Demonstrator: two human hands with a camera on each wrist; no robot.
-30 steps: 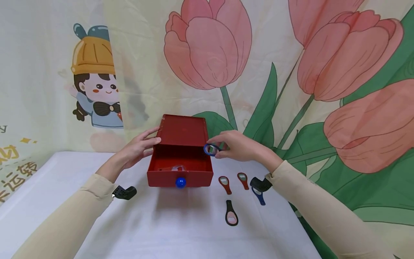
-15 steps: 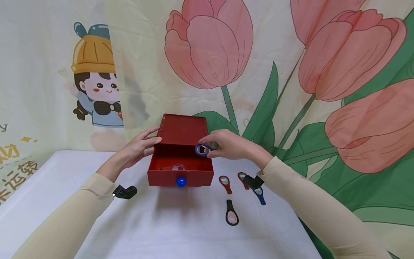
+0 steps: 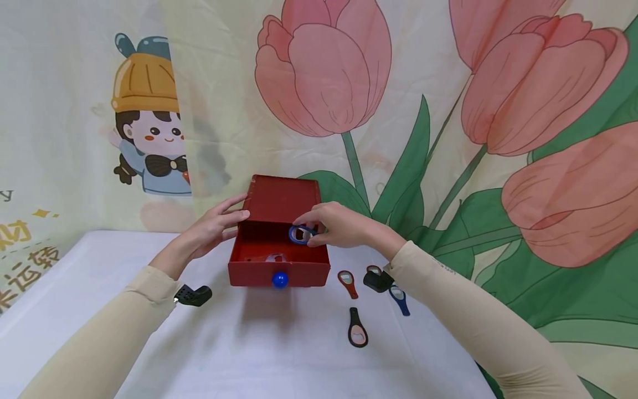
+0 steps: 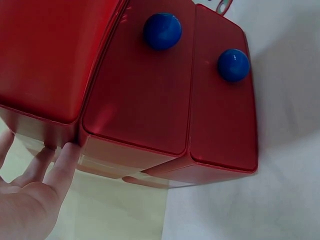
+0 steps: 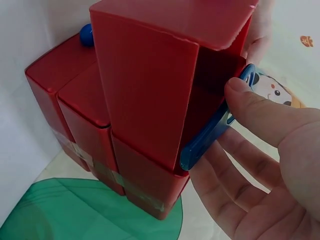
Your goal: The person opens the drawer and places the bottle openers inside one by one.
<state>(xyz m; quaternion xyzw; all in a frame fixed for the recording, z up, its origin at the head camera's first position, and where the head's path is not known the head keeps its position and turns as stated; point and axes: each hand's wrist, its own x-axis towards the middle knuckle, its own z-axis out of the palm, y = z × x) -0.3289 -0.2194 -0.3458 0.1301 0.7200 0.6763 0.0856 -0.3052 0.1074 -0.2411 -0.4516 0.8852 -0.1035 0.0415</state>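
A red drawer box (image 3: 284, 198) stands on the white table with its top drawer (image 3: 278, 274) pulled out. My left hand (image 3: 213, 228) rests its fingers against the box's left side. In the right hand (image 3: 344, 224) I pinch a blue bottle opener (image 3: 301, 235) between thumb and fingers, over the open drawer. The right wrist view shows the opener's blue handle (image 5: 202, 145) beside the drawer's wall. Inside the drawer lies another opener (image 3: 275, 258), mostly hidden by the front panel.
Right of the box lie a red opener (image 3: 347, 284), a black opener (image 3: 358, 328) and a blue opener (image 3: 399, 299). Another red one (image 3: 374, 269) is partly covered by the right wrist camera (image 3: 379, 281). Two lower drawers have blue knobs (image 4: 233, 65). A tulip-printed cloth (image 3: 324, 77) hangs behind.
My right hand has moved left with the blue bottle opener, from the drawer's right edge to above its inside. The left hand has stayed on the box.
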